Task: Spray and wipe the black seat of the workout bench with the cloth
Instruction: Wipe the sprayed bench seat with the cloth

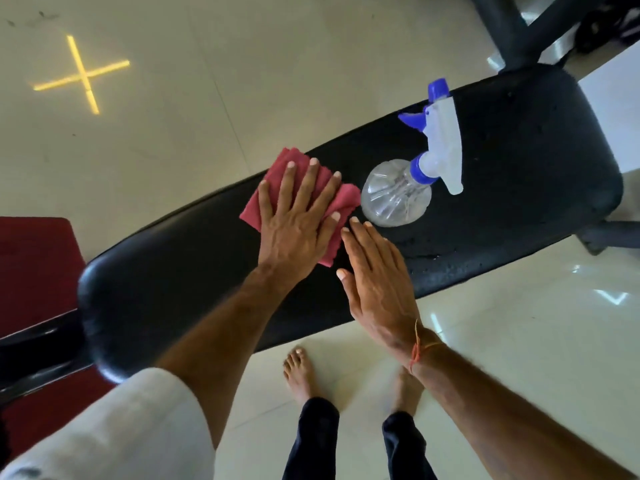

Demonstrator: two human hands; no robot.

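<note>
I see one long black seat [519, 161], a padded slab with rounded ends and a smooth, faintly glossy vinyl-looking skin, running from near left to far right across the view. Droplets bead on its right half. Under it lies a pale, shiny tiled floor [207, 81] carrying a yellow cross of light at far left, and one dark red mat [31, 265] sits at the left edge. Dark metal frame bars [502, 32] show at the far right.

Two bare forearms reach in from the near side; the left one comes out of a white sleeve [131, 427], and the right wrist wears a thin orange thread [417, 351]. Two bare feet stand on the tiles below the seat's near edge, with dark trouser legs above them.

My left hand [294, 223] lies flat with fingers spread and extended, pressing down on one red cloth [266, 199], a soft, folded, ribbed-looking square resting on the middle of the seat. The right hand [377, 282] is also flat and released, fingers straight, holding nothing, its fingertips just beside the cloth's right edge and near the bottle; I cannot tell whether the palm touches the seat.

One spray bottle [394, 199] stands on the seat just right of the cloth: a clear, round, ribbed plastic body, with a white trigger head and blue collar, trigger and nozzle.
</note>
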